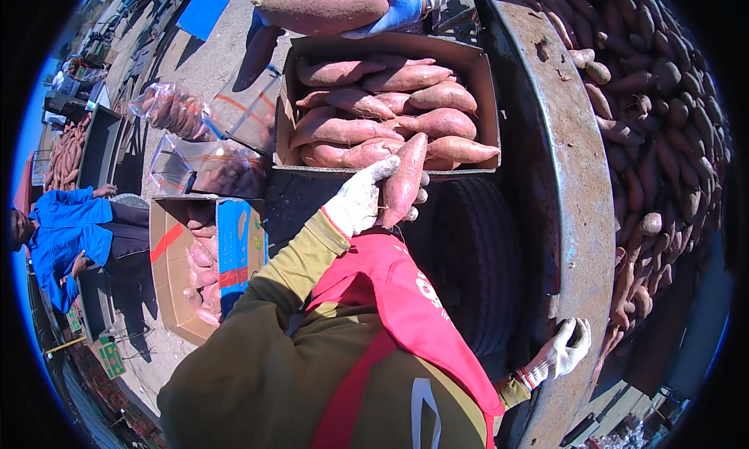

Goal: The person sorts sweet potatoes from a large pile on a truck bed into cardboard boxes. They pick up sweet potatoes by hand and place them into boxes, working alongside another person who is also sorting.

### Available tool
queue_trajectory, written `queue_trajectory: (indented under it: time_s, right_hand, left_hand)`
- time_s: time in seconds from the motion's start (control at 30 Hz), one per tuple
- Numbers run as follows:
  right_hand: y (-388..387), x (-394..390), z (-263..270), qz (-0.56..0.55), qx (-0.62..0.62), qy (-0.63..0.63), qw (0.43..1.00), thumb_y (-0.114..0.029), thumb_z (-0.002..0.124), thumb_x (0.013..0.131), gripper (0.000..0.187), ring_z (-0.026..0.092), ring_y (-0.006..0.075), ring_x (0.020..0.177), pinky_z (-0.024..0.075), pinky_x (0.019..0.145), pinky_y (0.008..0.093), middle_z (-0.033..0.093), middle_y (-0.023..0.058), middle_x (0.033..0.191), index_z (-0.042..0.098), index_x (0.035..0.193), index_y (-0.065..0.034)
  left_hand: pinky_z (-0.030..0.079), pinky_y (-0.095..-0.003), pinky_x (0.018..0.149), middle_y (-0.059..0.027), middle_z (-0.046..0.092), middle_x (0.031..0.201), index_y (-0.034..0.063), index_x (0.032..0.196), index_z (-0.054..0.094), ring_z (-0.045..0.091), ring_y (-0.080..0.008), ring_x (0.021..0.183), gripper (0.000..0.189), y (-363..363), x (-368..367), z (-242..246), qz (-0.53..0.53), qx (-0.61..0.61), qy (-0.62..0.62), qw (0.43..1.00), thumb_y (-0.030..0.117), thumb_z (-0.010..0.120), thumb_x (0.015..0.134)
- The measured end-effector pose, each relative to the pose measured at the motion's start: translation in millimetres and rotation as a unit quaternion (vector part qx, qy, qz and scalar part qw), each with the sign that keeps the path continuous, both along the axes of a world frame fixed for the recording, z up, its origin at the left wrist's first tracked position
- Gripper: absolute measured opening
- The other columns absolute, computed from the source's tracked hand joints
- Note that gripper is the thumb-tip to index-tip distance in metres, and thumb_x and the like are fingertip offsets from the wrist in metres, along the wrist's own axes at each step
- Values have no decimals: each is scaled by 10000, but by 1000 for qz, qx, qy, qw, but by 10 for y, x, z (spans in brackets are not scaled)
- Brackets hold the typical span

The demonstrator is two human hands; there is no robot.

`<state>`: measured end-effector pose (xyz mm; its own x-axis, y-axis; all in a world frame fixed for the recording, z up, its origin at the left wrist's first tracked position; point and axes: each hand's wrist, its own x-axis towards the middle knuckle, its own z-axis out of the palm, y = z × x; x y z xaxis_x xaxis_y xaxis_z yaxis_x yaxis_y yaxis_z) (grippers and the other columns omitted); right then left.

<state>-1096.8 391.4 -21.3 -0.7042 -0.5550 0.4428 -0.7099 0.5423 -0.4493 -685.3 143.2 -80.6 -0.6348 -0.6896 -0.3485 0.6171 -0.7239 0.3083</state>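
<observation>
My left hand (pixel 374 194), in a white knit glove, holds a reddish sweet potato (pixel 405 180) above my red apron, close to the near edge of an open cardboard box (pixel 281 127). Inside that box lie several sweet potatoes (pixel 442 123) in rough rows. My right hand (pixel 562 349), gloved alike, is at the lower right beside the rusty metal edge (pixel 582 226) of a truck bed; its fingers are curled with a gap between them, and nothing shows in it.
A co-worker's blue-gloved hand (pixel 398 7) holds a large sweet potato (pixel 322 5) over the box's far side. Right is a big sweet potato heap (pixel 661 127). Left are filled plastic bags (pixel 228 162), another box (pixel 169 273) and a person in blue (pixel 70 232). A tire (pixel 480 262) stands below.
</observation>
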Motion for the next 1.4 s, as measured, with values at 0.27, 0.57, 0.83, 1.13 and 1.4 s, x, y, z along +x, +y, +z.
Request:
queue_trajectory:
  time_s: [0.27, 0.57, 0.83, 1.13, 1.4]
  right_hand:
    - [27, -10, 40, 16, 7, 6, 1000, -187, 757, 952, 249, 696, 249, 1010, 551, 939, 366, 727, 133, 1113, 733, 1109, 5]
    - [-93, 67, -52, 107, 2, 52, 993, -213, 743, 963, 259, 700, 259, 990, 551, 922, 368, 736, 136, 1096, 734, 1104, 4]
    - [-117, -34, -16, 153, 17, 36, 987, -237, 731, 974, 272, 703, 268, 972, 552, 906, 370, 744, 138, 1080, 735, 1099, 4]
    - [1, 16, 168, 132, 1, 51, 990, -196, 719, 944, 219, 692, 342, 1048, 521, 961, 433, 733, 185, 1125, 754, 1031, 2]
    - [-40, 212, 298, 78, 14, 54, 995, -168, 738, 924, 164, 667, 329, 1099, 494, 1004, 439, 716, 164, 1160, 744, 1003, -25]
  left_hand:
    - [595, -388, 547, -148, 693, 1062, 75, 1375, 533, 702, -269, 822, 495, 404, -15, 84, -12, -11, -87, 996, 440, 570, 1044]
    - [548, -304, 559, -72, 662, 958, 81, 1408, 554, 661, -165, 726, 595, 1672, 949, 477, 218, -70, -408, 884, 330, 760, 908]
    - [617, -409, 640, -171, 681, 1102, 46, 1351, 560, 714, -334, 928, 520, 2606, 1953, 922, 332, -57, -99, 936, 440, 624, 1018]
    - [628, -389, 642, -159, 697, 1119, 61, 1412, 539, 713, -282, 872, 445, 2063, 1311, 671, 310, 7, -282, 908, 311, 603, 1050]
    - [569, -328, 753, -128, 668, 1145, 13, 1398, 549, 677, -218, 962, 688, 527, 495, 697, 44, -268, -551, 789, 331, 807, 846]
